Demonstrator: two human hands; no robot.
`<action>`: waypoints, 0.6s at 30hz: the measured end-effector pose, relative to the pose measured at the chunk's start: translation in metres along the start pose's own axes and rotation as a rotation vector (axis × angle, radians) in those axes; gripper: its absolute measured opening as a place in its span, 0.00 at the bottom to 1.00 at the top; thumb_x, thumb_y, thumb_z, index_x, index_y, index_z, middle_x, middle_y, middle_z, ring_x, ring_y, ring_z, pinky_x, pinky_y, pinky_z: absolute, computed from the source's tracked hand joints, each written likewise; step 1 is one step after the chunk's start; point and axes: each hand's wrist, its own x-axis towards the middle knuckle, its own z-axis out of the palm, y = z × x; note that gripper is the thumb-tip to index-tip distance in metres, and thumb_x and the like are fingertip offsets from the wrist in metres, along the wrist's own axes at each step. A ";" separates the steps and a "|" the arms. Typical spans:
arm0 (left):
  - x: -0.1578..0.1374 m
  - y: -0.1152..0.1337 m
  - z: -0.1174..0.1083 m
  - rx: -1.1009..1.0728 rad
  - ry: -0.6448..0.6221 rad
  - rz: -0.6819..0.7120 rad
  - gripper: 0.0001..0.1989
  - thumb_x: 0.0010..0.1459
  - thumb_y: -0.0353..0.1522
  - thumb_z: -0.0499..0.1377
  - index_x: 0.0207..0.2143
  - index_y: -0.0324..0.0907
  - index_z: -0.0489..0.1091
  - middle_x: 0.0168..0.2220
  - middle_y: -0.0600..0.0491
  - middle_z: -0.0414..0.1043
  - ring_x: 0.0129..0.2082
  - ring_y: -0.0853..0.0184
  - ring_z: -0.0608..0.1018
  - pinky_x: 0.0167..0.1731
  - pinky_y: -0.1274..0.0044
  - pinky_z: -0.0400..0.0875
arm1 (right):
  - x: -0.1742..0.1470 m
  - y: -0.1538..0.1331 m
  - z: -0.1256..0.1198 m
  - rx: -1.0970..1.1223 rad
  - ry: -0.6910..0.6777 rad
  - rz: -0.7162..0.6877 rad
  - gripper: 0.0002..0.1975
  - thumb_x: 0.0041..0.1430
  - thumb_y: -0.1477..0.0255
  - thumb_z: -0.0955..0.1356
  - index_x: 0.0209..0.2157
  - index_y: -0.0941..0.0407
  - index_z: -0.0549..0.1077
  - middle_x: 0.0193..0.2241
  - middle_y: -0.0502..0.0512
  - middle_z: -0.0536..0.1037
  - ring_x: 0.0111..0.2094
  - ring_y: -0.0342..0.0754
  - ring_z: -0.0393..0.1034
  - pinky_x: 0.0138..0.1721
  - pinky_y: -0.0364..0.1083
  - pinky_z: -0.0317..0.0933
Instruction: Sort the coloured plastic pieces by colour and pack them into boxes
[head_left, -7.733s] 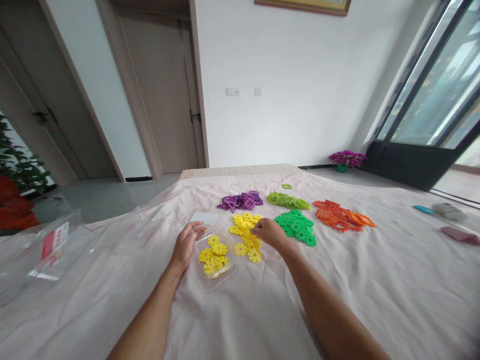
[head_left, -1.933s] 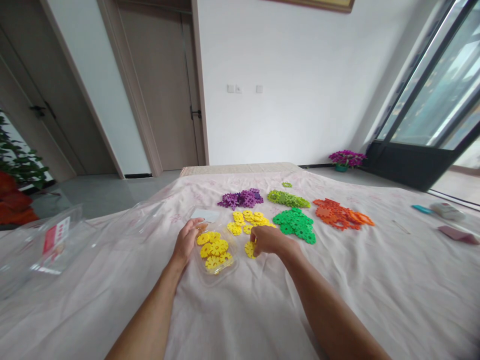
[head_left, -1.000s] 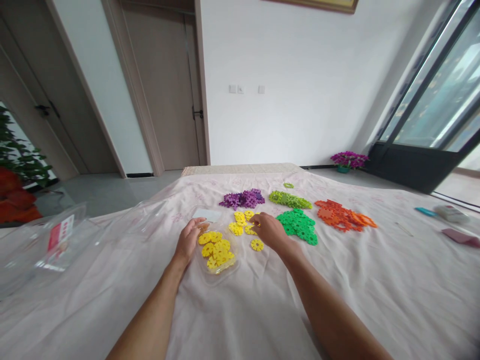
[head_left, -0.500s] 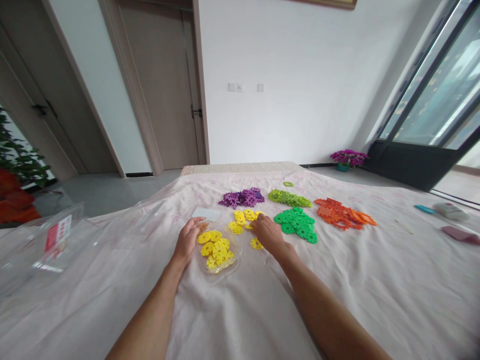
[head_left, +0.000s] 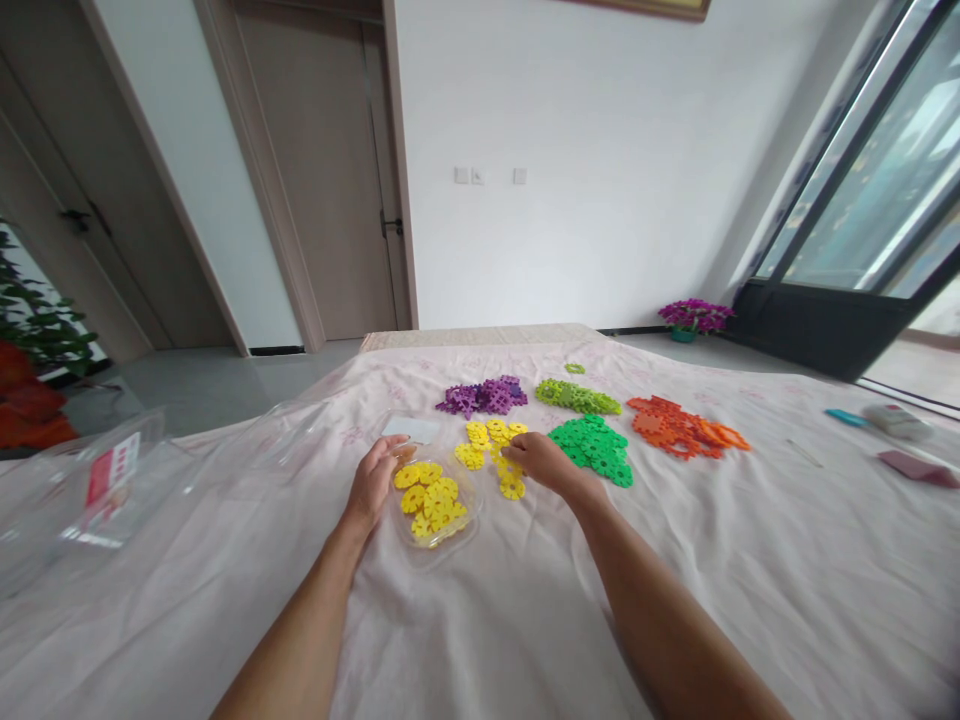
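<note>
My left hand point(head_left: 375, 482) is closed on the upper left rim of a clear plastic container point(head_left: 474, 500). Inside it lie several yellow notched discs point(head_left: 431, 495). Just right of the container, my right hand point(head_left: 541, 460) reaches into a loose group of yellow discs point(head_left: 470, 457) on the cloth. Its fingers are pinched together at one of these discs. A single yellow disc point(head_left: 512, 487) lies just below the fingertips. The fingertips partly hide what they grip.
Purple pieces point(head_left: 486, 395), lime pieces point(head_left: 576, 396), green discs point(head_left: 592, 448) and orange-red pieces point(head_left: 682, 428) lie in separate heaps on the pale cloth point(head_left: 480, 640). Clear packaging point(head_left: 112, 480) sits at the left. A white card point(head_left: 410, 430) lies behind the container.
My right hand has shifted slightly down and right, uncovering more of the yellow discs beside it. My left hand and the container stay in place.
</note>
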 end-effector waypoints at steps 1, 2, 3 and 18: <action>0.000 0.000 0.000 0.000 0.000 -0.002 0.21 0.47 0.34 0.57 0.45 0.40 0.71 0.40 0.48 0.79 0.42 0.59 0.79 0.46 0.70 0.68 | -0.001 0.000 -0.002 0.006 -0.021 -0.002 0.18 0.62 0.63 0.61 0.26 0.58 0.74 0.24 0.52 0.74 0.25 0.43 0.65 0.25 0.42 0.47; 0.000 0.000 0.000 0.001 0.000 -0.003 0.21 0.47 0.35 0.57 0.45 0.40 0.71 0.40 0.48 0.79 0.42 0.60 0.79 0.45 0.70 0.68 | -0.002 -0.001 -0.003 -0.003 -0.038 0.001 0.18 0.62 0.61 0.62 0.26 0.58 0.75 0.24 0.53 0.75 0.25 0.43 0.65 0.24 0.42 0.47; 0.000 -0.001 0.000 0.003 0.001 -0.003 0.21 0.47 0.35 0.57 0.45 0.40 0.71 0.41 0.48 0.79 0.42 0.60 0.79 0.45 0.71 0.68 | -0.003 -0.001 -0.005 -0.023 -0.055 0.009 0.19 0.61 0.60 0.63 0.26 0.57 0.75 0.24 0.53 0.75 0.26 0.43 0.66 0.24 0.42 0.47; 0.001 -0.002 0.000 -0.013 -0.014 -0.012 0.21 0.48 0.34 0.57 0.46 0.40 0.70 0.41 0.47 0.79 0.42 0.60 0.79 0.45 0.71 0.68 | -0.011 -0.009 -0.005 -0.215 -0.226 -0.030 0.18 0.42 0.64 0.75 0.37 0.53 0.77 0.37 0.51 0.79 0.37 0.48 0.71 0.28 0.41 0.50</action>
